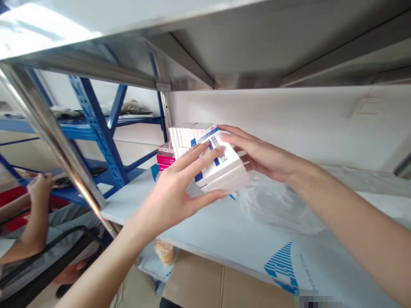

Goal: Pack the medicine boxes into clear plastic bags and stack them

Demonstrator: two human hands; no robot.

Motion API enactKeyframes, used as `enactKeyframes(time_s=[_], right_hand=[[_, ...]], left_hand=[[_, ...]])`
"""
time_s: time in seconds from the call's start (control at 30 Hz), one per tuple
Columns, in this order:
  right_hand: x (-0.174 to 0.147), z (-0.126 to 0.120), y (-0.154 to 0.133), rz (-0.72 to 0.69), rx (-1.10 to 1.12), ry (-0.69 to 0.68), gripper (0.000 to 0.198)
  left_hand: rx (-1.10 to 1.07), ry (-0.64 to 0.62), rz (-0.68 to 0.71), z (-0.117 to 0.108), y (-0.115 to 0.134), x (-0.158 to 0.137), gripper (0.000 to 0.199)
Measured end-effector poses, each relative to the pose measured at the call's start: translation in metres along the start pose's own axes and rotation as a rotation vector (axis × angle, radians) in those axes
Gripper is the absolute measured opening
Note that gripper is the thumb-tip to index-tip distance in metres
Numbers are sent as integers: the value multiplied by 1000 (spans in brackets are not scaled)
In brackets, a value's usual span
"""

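Observation:
A stack of small white boxes (228, 157) with blue stripes and a printed code is tilted between my two hands above the shelf. My left hand (183, 182) grips it from the near left, fingers across the top face and thumb along the lower side. On the far right side, my right hand (257, 149) holds the same stack, its fingertips at the upper edge. Just behind stands a row of white boxes (183, 136), partly covered by the held stack. Pink boxes (165, 161) are piled to the left of that row.
Crumpled clear plastic (276, 203) lies on the pale-covered shelf (205, 233). A metal shelf (257, 51) hangs low overhead, with a steel post (61, 141) at left. Below are a cardboard box (199, 278) and a paper cup (164, 252). A seated person (35, 231) is at left near blue racking.

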State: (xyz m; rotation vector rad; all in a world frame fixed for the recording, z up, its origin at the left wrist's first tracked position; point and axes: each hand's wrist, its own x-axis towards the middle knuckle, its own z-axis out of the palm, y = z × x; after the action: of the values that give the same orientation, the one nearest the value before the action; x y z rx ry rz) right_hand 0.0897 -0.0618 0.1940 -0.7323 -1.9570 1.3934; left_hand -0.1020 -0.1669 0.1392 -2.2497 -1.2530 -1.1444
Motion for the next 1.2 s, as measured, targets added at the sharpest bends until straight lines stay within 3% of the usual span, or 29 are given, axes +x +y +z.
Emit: enactKeyframes(time_s=[0.13, 0.2, 0.33, 0.47, 0.7, 1.03, 1.13, 1.2], right_hand=[[45, 44, -5, -122, -80, -113, 48], [66, 63, 1, -162, -143, -67, 53], [97, 90, 27, -168, -300, -2, 64], [111, 101, 52, -164, -468, 14, 66], [116, 102, 75, -183, -629, 93, 74], [110, 107, 76, -61, -681, 165, 76], [106, 106, 77, -71, -660, 158, 77], [102, 101, 76, -112, -637, 173, 73]], left_hand=[[-177, 68, -181, -29, -42, -22, 84], [-316, 113, -215, -31, -68, -35, 89], [-469, 136, -234, -17, -118, -62, 79], [-494, 155, -264, 4, -149, -82, 81], [-514, 100, -326, 24, -167, -85, 83], [-631, -47, -377, 25, -175, -81, 86], [-542, -13, -331, 21, -173, -81, 87], [-378, 84, -265, 17, -166, -78, 79]])
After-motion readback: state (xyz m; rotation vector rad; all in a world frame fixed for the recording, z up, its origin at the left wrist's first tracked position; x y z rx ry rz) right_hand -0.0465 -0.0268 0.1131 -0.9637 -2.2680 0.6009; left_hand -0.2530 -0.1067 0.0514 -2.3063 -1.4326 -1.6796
